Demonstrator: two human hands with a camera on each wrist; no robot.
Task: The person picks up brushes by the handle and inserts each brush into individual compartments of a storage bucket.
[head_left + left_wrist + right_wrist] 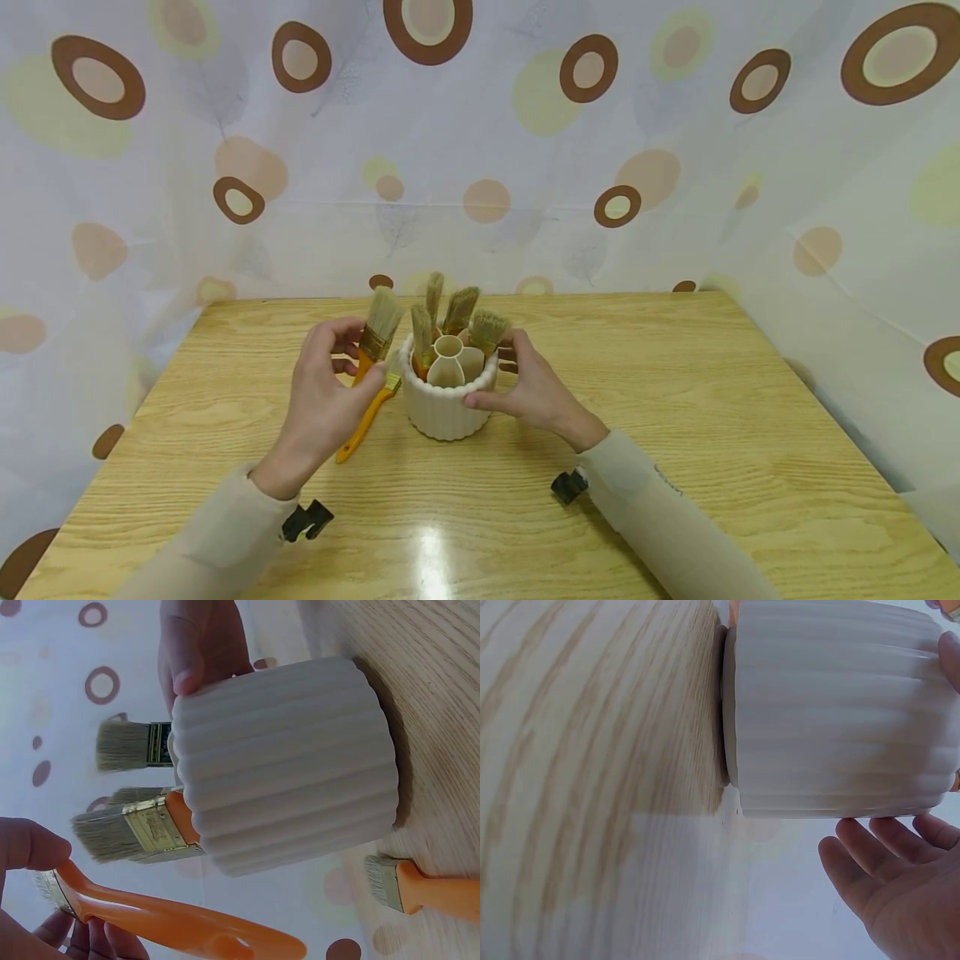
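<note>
In the head view my left hand (322, 396) pinches a paintbrush (382, 321) near its metal band, bristles up. Its orange handle (172, 922) points down in the left wrist view, apart from the pot. To the right stands a white ribbed pot (448, 415) with petal-shaped compartments round a central tube. Several paintbrushes (461, 310) stand in it, bristles up. My right hand (542, 390) holds the pot at its right side, thumb near the front rim and fingers (877, 855) along the wall.
A second orange-handled paintbrush (365, 427) lies on the wooden table (675, 400), left of the pot and partly behind my left hand. Patterned cloth (487, 150) hangs behind the table and along both sides.
</note>
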